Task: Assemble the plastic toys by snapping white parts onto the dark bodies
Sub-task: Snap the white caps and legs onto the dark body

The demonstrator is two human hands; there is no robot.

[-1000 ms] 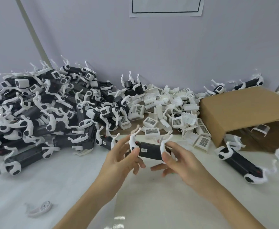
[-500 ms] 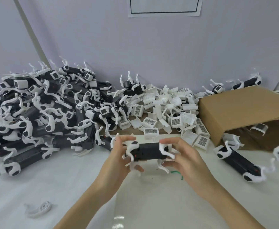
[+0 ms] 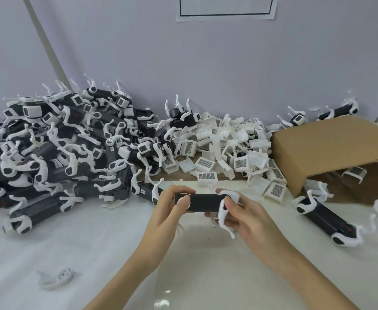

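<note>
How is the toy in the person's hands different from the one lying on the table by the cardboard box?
The held toy is off the table, gripped at its ends by the left hand and right hand; the toy by the box lies on the table, untouched. The held one sits level across the view; the other lies slanted. Fingers hide part of the held one; the other shows white legs at both ends. Both are dark bodies with white parts.
</note>
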